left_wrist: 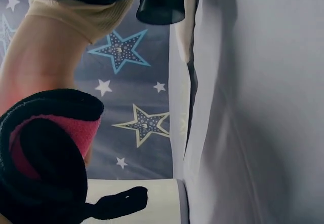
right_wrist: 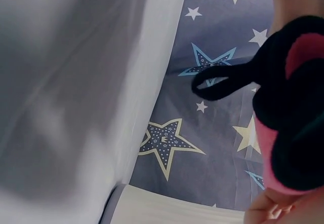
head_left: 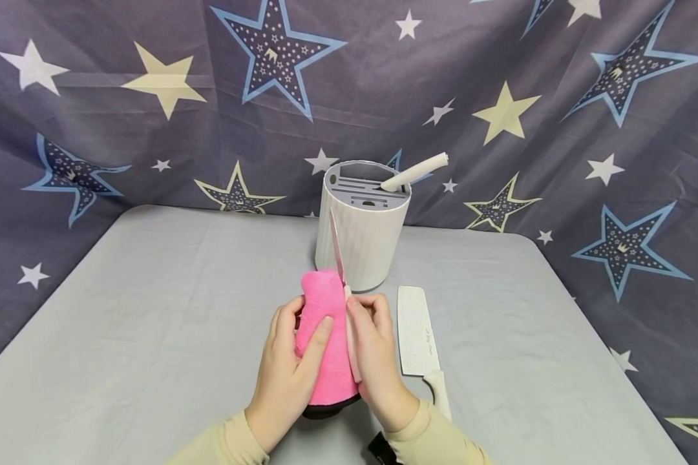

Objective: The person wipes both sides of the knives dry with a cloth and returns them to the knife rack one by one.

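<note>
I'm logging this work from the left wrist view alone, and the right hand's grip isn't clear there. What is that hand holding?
Observer: In the head view, the right hand grips a white-handled knife alongside the pink cloth.
Operator: Is there another blade on the table?
Observer: Yes, a cleaver lies flat to the right of that hand.
Operator: And the knife block, does it have anything in it?
Observer: One white handle slants up out of its top, leaning to the right.
</note>
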`<state>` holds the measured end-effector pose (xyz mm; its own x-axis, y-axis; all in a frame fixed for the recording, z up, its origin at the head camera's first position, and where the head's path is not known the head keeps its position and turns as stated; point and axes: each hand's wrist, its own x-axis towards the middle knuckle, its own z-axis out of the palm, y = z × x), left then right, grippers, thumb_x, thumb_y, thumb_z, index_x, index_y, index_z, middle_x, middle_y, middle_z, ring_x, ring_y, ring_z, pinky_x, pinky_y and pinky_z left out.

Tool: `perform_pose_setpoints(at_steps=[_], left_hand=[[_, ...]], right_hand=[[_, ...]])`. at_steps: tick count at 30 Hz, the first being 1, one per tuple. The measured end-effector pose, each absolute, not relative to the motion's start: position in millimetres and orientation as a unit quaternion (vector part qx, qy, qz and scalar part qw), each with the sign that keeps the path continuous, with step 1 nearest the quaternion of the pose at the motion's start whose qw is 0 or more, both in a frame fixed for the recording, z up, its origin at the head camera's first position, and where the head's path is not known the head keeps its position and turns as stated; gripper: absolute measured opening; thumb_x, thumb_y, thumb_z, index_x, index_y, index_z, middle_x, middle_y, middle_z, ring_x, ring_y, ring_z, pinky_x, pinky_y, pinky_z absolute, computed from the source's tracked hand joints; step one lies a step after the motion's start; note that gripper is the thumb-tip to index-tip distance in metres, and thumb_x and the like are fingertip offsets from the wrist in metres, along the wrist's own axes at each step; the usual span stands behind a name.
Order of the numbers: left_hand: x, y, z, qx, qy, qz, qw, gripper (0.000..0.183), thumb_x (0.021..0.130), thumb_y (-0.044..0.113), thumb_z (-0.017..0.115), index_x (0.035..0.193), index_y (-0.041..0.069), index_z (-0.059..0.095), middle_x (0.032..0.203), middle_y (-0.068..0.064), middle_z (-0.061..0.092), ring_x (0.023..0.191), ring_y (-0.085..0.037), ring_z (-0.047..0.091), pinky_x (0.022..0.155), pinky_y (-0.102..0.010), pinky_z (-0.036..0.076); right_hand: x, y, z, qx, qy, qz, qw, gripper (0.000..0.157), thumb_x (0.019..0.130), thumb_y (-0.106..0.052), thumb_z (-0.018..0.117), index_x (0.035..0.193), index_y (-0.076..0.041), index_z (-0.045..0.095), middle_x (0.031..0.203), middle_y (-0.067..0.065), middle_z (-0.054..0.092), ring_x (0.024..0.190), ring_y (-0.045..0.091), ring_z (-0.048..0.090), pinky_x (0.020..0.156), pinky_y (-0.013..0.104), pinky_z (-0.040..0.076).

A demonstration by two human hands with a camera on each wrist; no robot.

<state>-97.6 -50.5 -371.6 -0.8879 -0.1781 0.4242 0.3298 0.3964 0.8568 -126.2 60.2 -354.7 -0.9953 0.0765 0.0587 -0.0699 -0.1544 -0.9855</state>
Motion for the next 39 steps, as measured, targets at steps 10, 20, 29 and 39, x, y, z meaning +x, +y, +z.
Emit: perform_pose_setpoints(at_steps=[10,20,29,39], left_hand=[[-93.2,-45.4,-376.1,-0.053,-0.798,-0.558,0.222,0.037,0.097,0.018,0.062,0.131,0.004,0.052,0.114,-0.007,0.059,0.101,-0.014,0.057,0.085,-0.032,0.049],[-89.3,-41.3,-380.5,-0.069,-0.798,-0.558,0.214,0.037,0.097,0.018,0.064,0.129,0.005,0.053,0.115,-0.004,0.059,0.1,-0.011,0.057,0.085,-0.031,0.051],[-85.0,-37.7,-385.2,-0.095,-0.793,-0.564,0.212,0.034,0.095,0.017,0.067,0.126,0.011,0.054,0.11,0.004,0.058,0.093,-0.006,0.058,0.08,-0.028,0.052],[-85.6,-37.0,-384.8,-0.061,-0.795,-0.573,0.188,0.032,0.1,0.02,0.059,0.128,0.008,0.049,0.113,0.002,0.057,0.1,-0.008,0.055,0.086,-0.03,0.049]], right_hand=[[-135.5,62.0,-351.0,-0.014,-0.627,0.777,0.052,0.02,0.102,-0.019,0.051,0.112,-0.002,0.05,0.093,0.001,0.057,0.082,0.01,0.056,0.075,0.023,0.047],[-145.5,63.9,-344.4,-0.014,-0.623,0.778,0.079,0.02,0.101,-0.019,0.053,0.112,-0.002,0.053,0.094,0.001,0.054,0.084,0.011,0.053,0.076,0.024,0.045],[-152.8,65.7,-340.7,-0.019,-0.612,0.784,0.099,0.018,0.1,-0.016,0.052,0.113,-0.003,0.054,0.092,-0.003,0.054,0.086,0.009,0.05,0.079,0.023,0.043],[-148.2,66.5,-344.6,-0.006,-0.623,0.776,0.098,0.02,0.101,-0.016,0.053,0.115,-0.002,0.054,0.095,-0.002,0.054,0.088,0.01,0.05,0.08,0.023,0.043]])
